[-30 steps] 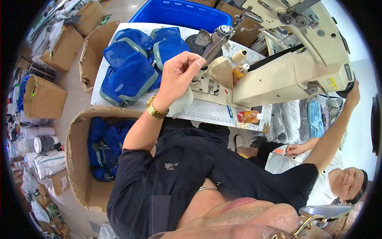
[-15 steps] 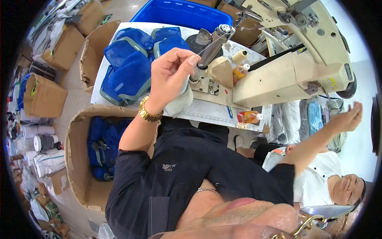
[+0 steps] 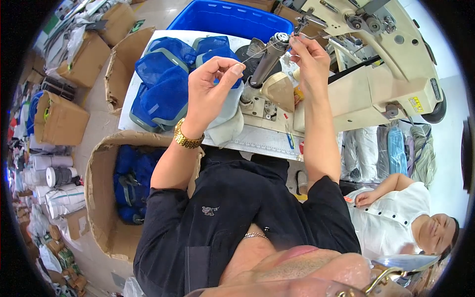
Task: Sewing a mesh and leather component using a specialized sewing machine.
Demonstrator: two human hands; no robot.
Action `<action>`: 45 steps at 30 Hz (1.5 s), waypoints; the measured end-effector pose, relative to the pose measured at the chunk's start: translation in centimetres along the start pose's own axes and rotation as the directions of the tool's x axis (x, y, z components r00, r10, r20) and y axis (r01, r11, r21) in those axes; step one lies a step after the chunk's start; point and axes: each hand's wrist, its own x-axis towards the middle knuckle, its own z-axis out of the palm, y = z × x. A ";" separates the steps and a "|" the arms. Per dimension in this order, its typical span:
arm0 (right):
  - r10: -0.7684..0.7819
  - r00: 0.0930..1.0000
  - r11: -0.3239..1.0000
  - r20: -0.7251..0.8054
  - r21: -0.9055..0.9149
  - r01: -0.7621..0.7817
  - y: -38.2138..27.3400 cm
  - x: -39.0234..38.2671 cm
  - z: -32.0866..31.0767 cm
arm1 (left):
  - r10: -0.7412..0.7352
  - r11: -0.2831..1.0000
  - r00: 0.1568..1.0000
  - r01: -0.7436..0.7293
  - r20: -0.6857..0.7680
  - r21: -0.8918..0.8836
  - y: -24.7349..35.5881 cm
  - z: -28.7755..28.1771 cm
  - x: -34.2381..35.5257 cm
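Observation:
My left hand (image 3: 210,94), a gold watch on its wrist, is closed in a pinch on a thin thread (image 3: 261,53). The thread slants up over the metal post (image 3: 269,60) of a cream sewing machine (image 3: 341,99), toward the needle area. There my right hand (image 3: 311,62) is raised, thumb and fingers pinched together beside the presser foot (image 3: 300,24); what they hold is too small to make out. Below my left hand lies a pale fabric piece (image 3: 227,128) on the white table (image 3: 252,141). Blue mesh pieces with grey trim (image 3: 166,99) are heaped to its left.
A blue bin (image 3: 230,17) stands behind the table. At lower left a cardboard box (image 3: 101,208) holds more blue pieces. A small blue tool (image 3: 290,140) lies at the table's front edge. A person in white (image 3: 386,213) sits at the right, near wrapped bundles (image 3: 368,153).
My right hand has come from the far right to the needle area above the post. My left hand keeps its pinch, almost in place. The seated person shows more fully now.

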 end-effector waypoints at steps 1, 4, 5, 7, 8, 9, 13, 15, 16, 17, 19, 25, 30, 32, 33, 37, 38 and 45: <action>0.084 0.996 0.997 0.020 -0.003 -0.083 -0.4 -0.9 0.3 | 0.012 1.000 1.000 -0.012 -0.007 -0.001 0.0 -0.2 -0.1; 0.228 0.969 0.973 -0.097 0.061 -0.223 0.0 -2.9 0.7 | 0.038 0.999 0.999 -0.038 -0.005 -0.012 0.4 -0.6 -0.3; 0.155 0.982 0.987 -0.112 0.058 -0.149 0.5 -3.1 0.7 | 0.014 1.000 1.000 -0.014 0.005 -0.017 0.5 -0.8 -0.4; -0.078 0.995 0.997 -0.055 -0.020 0.077 0.9 -1.6 0.1 | 0.074 0.996 0.997 -0.073 0.009 -0.060 1.0 -1.0 -0.7; -0.003 1.000 1.000 -0.015 -0.023 0.002 0.7 -0.8 -0.3 | 0.073 0.993 0.997 -0.070 0.030 -0.100 1.2 -1.2 -0.7; 0.062 0.997 0.998 0.048 -0.008 -0.062 0.1 -0.3 -0.9 | 0.096 0.991 0.995 -0.094 0.014 -0.100 1.4 -1.4 -0.7; -0.269 0.884 0.962 -0.381 -0.153 0.227 -6.8 -5.4 -1.9 | 0.113 0.988 0.993 -0.114 -0.013 -0.107 1.8 -2.8 -0.5; -0.076 0.864 0.945 -0.498 0.241 0.222 -12.4 -12.5 -1.0 | 0.105 0.989 0.994 -0.107 -0.021 -0.105 1.9 -3.6 -0.3; 0.138 0.905 0.900 -0.402 0.433 0.054 -15.5 -15.8 0.7 | 0.120 0.987 0.992 -0.122 -0.030 -0.100 1.9 -4.1 -0.1; 0.108 0.979 0.862 -0.172 0.507 -0.006 -18.3 -19.1 3.3 | 0.100 0.991 0.994 -0.103 -0.038 -0.087 1.9 -4.4 0.1; -0.037 0.960 0.606 0.276 0.771 -0.198 -23.0 -25.0 9.2 | 0.112 0.990 0.993 -0.115 -0.043 -0.082 1.7 -4.5 0.1; -0.161 0.743 0.382 0.650 0.735 -0.560 -25.9 -27.1 17.3 | 0.085 0.993 0.994 -0.090 -0.062 -0.083 1.1 -0.7 -0.5; -0.146 0.748 0.193 0.648 0.760 -0.621 -25.6 -26.9 16.7 | 0.073 0.995 0.997 -0.070 -0.031 0.069 1.3 1.2 -0.9; -0.093 0.779 0.095 0.620 0.785 -0.613 -25.8 -27.0 17.3 | 0.085 0.995 0.995 -0.082 -0.060 0.060 1.6 1.3 -0.7; -0.068 0.764 0.113 0.642 0.765 -0.634 -25.9 -27.0 17.7 | 0.070 0.996 0.994 -0.066 -0.086 0.052 1.7 1.4 -0.3; -0.040 0.774 0.003 0.633 0.774 -0.633 -26.3 -26.0 18.6 | 0.129 0.990 0.988 -0.123 -0.082 0.076 2.3 1.5 2.2; -0.048 0.793 -0.071 0.607 0.790 -0.609 -26.5 -25.6 18.5 | 0.179 0.978 0.979 -0.166 -0.097 0.125 2.4 1.6 3.2; -0.528 0.714 0.535 0.460 0.833 -0.140 -22.8 -29.0 12.1 | 0.171 0.931 0.983 -0.141 -0.061 0.337 2.4 4.1 5.8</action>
